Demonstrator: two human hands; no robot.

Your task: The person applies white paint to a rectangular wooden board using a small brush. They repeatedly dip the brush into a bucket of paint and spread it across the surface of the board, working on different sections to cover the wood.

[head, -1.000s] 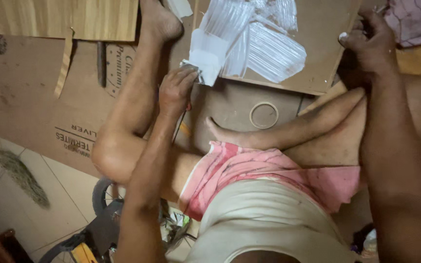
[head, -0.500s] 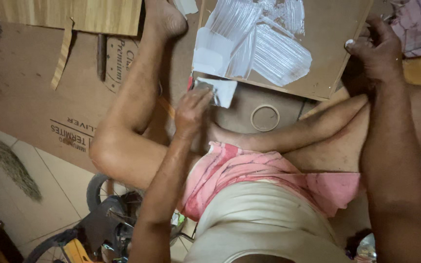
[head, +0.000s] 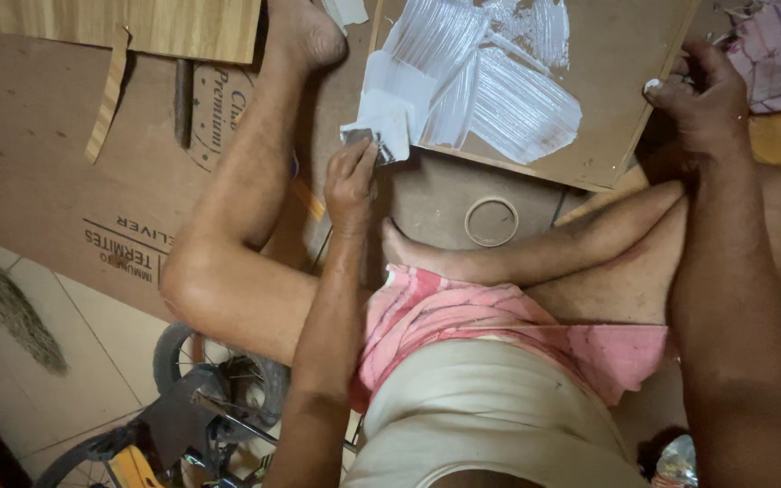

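Left hand [head: 351, 185] with, seemingly, scraper [head: 365, 137]

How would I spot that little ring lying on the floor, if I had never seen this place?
Start at the brown board smeared with white streaks at the top. Just below its lower edge, on the flat cardboard, lies the ring, close above the person's foot. It is the only small pale circle there, with an open middle.

L hand [head: 351, 181] grips glue-smeared scraper [head: 381, 126] at board [head: 625, 72] edge; R hand [head: 702, 95] holds board's right side; tape ring [head: 491, 221] below.
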